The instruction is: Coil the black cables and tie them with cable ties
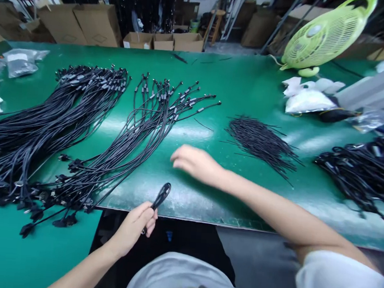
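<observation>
My left hand point(142, 219) is closed around a folded black cable point(162, 194) at the table's front edge, its looped end sticking up past the fingers. Over the middle of the green table, my right hand point(194, 161) hangs with its fingers bent together and slightly blurred; whether anything small is between them is hidden. Left of it, loose black cables point(147, 127) lie spread out, with connectors at both ends. Thin black ties point(261, 142) form a pile to the right of my right hand.
A larger bundle of black cables point(49, 121) covers the left side. More folded black cables point(357, 173) lie at the right. Behind them are plastic bags point(308, 101), a grey post point(373, 88) and a green fan point(324, 35). Cardboard boxes point(97, 25) stand beyond the green table point(194, 205).
</observation>
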A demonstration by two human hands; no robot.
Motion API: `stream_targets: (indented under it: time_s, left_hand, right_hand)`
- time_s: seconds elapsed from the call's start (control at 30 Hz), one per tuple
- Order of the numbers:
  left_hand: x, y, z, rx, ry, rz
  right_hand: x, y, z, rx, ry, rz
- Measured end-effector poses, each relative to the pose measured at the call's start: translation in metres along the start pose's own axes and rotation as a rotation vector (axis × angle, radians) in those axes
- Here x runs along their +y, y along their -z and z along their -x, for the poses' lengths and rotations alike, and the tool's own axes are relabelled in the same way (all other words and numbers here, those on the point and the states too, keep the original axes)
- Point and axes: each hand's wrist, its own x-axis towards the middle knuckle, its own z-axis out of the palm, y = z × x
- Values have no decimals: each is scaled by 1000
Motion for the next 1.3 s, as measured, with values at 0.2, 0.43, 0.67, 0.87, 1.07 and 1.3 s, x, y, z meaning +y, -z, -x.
stream_targets:
  time_s: [0.2,0.43,0.67,0.87,1.07,1.3]
  left_hand:
    - [4,4,-6,117,-24,229]
    - [6,2,2,173,-134,-268]
    - [15,-1,10,34,-176,-426]
    - [29,-3,20,-222,-132,-391]
    - [41,-7,25,-421,-106,-360]
    - [24,-26,27,-492,61,214]
  right_hand:
    - [-12,-1,-5,99,-211,-406]
    - [-52,-46,3,-184,-434,-992]
    - [-68,-43,26,-162,-567,-1570]
    - [-81,-30,54,-265,-463,-1595]
    - [-93,-21,79,-145,-501,-1595]
    - [-86,-35,66,13,-557,-1342]
